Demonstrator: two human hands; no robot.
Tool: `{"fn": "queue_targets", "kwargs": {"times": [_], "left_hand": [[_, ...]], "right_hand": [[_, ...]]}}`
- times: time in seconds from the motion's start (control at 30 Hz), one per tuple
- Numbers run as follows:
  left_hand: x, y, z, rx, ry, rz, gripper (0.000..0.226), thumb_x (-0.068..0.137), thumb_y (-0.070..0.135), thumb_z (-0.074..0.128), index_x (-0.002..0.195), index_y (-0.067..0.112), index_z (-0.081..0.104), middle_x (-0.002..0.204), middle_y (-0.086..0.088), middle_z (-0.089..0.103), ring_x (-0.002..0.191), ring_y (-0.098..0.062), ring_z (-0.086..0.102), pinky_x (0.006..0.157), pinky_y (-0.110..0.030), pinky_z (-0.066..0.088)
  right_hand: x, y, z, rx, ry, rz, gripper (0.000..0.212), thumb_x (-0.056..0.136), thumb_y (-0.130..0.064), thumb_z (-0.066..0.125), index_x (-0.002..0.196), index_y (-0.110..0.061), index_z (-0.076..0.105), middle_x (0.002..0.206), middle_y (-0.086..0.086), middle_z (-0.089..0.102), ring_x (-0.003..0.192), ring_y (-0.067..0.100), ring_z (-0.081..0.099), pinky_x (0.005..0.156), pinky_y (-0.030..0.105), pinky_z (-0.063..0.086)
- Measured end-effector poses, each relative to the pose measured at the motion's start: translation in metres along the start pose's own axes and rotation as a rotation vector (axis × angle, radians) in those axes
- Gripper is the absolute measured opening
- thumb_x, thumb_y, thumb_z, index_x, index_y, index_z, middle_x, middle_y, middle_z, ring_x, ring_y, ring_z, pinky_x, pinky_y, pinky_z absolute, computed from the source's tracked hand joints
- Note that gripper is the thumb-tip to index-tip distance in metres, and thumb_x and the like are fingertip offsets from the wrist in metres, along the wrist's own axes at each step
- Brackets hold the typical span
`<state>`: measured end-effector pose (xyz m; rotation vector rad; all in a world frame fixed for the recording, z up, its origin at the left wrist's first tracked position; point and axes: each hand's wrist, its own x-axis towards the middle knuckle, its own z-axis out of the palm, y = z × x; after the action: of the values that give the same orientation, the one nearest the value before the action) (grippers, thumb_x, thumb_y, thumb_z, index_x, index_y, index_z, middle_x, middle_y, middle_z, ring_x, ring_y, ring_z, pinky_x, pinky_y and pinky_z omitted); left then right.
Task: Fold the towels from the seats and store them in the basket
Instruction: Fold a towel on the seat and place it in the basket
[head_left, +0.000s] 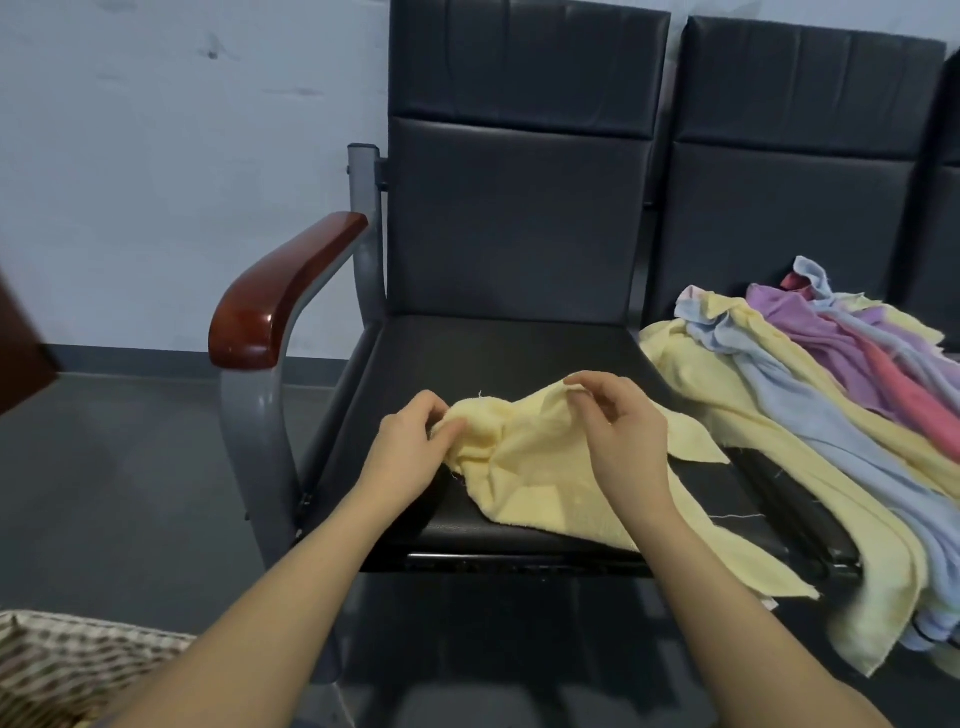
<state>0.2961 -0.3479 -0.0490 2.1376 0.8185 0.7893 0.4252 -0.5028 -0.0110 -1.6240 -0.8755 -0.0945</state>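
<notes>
Hands pinch the yellow towel along its far edge, left hand and right hand side by side, cloth trailing rightward across the seat.

Both hands pinch a crumpled yellow towel on the black seat: left hand at its left edge, right hand at its top. A heap of coloured towels lies right of the seat; a lined basket sits below-left.
</notes>
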Motion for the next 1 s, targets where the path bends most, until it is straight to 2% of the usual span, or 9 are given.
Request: {"fn": "queue_targets", "kwargs": {"times": [0.07, 0.13, 0.3, 0.5, 0.6, 0.77, 0.9, 0.93, 1.0], "left_hand": [[0.000, 0.014, -0.009, -0.119, 0.106, 0.019, 0.014, 0.088, 0.025, 0.065, 0.084, 0.020, 0.053, 0.081, 0.005, 0.060, 0.075, -0.007, 0.057, 0.060, -0.010, 0.043], [0.004, 0.032, -0.021, -0.196, 0.191, 0.044, 0.015, 0.087, 0.022, 0.066, 0.084, 0.017, 0.052, 0.077, 0.004, 0.059, 0.070, -0.007, 0.055, 0.057, -0.008, 0.041], [0.022, 0.086, -0.054, -0.215, 0.227, 0.204, 0.013, 0.090, 0.024, 0.063, 0.099, 0.020, 0.055, 0.084, 0.009, 0.061, 0.079, -0.002, 0.059, 0.060, -0.003, 0.042], [0.043, 0.137, -0.085, -0.321, 0.294, 0.241, 0.014, 0.089, 0.021, 0.064, 0.102, 0.027, 0.066, 0.091, 0.013, 0.065, 0.088, -0.003, 0.060, 0.068, -0.009, 0.046], [0.054, 0.157, -0.102, -0.396, 0.340, 0.209, 0.015, 0.089, 0.021, 0.065, 0.101, 0.028, 0.070, 0.092, 0.020, 0.065, 0.090, 0.003, 0.059, 0.075, -0.011, 0.045], [0.074, 0.180, -0.129, -0.539, 0.441, 0.167, 0.019, 0.088, 0.017, 0.064, 0.104, 0.024, 0.072, 0.097, 0.013, 0.068, 0.096, -0.005, 0.063, 0.092, -0.028, 0.051], [0.078, 0.192, -0.143, -0.504, 0.489, 0.245, 0.028, 0.091, 0.011, 0.057, 0.115, 0.018, 0.068, 0.107, 0.014, 0.062, 0.107, -0.005, 0.058, 0.101, -0.023, 0.043], [0.079, 0.194, -0.145, -0.482, 0.502, 0.264, 0.029, 0.091, 0.010, 0.056, 0.116, 0.018, 0.068, 0.107, 0.016, 0.061, 0.107, -0.005, 0.057, 0.100, -0.022, 0.042], [0.079, 0.195, -0.146, -0.429, 0.533, 0.285, 0.028, 0.090, 0.009, 0.056, 0.113, 0.018, 0.070, 0.103, 0.019, 0.060, 0.105, -0.004, 0.056, 0.098, -0.021, 0.042]], "right_hand": [[0.001, -0.009, -0.005, 0.071, 0.026, 0.018, 0.018, 0.092, -0.006, 0.058, 0.092, -0.021, 0.069, 0.083, -0.014, 0.066, 0.077, -0.004, 0.058, 0.069, 0.007, 0.042], [0.006, -0.022, -0.011, 0.127, 0.069, 0.008, 0.018, 0.091, -0.007, 0.059, 0.095, -0.020, 0.071, 0.075, -0.014, 0.065, 0.068, -0.003, 0.056, 0.065, 0.008, 0.042], [0.032, -0.051, -0.020, 0.179, 0.156, -0.011, 0.016, 0.091, -0.012, 0.060, 0.099, -0.021, 0.069, 0.068, -0.010, 0.057, 0.059, -0.003, 0.049, 0.059, 0.008, 0.039], [0.062, -0.090, -0.036, 0.270, 0.272, 0.000, 0.015, 0.090, -0.011, 0.060, 0.090, -0.023, 0.070, 0.081, -0.010, 0.067, 0.072, -0.005, 0.058, 0.066, 0.009, 0.044], [0.080, -0.111, -0.048, 0.334, 0.329, -0.005, 0.018, 0.088, -0.009, 0.060, 0.092, -0.022, 0.072, 0.084, -0.008, 0.069, 0.076, 0.001, 0.061, 0.071, 0.017, 0.048], [0.109, -0.140, -0.068, 0.345, 0.344, -0.067, 0.042, 0.087, 0.001, 0.052, 0.123, -0.017, 0.063, 0.088, -0.008, 0.062, 0.069, 0.003, 0.054, 0.061, 0.009, 0.044], [0.122, -0.149, -0.084, 0.194, 0.370, -0.167, 0.046, 0.088, -0.001, 0.050, 0.129, -0.021, 0.057, 0.121, -0.002, 0.060, 0.109, 0.012, 0.057, 0.096, 0.025, 0.047], [0.124, -0.150, -0.087, 0.160, 0.394, -0.192, 0.042, 0.088, -0.002, 0.052, 0.125, -0.019, 0.061, 0.119, -0.002, 0.061, 0.107, 0.010, 0.057, 0.096, 0.021, 0.045], [0.125, -0.151, -0.093, 0.113, 0.438, -0.232, 0.028, 0.088, -0.003, 0.056, 0.109, -0.016, 0.069, 0.108, 0.000, 0.063, 0.091, 0.000, 0.057, 0.082, 0.005, 0.041]]}}
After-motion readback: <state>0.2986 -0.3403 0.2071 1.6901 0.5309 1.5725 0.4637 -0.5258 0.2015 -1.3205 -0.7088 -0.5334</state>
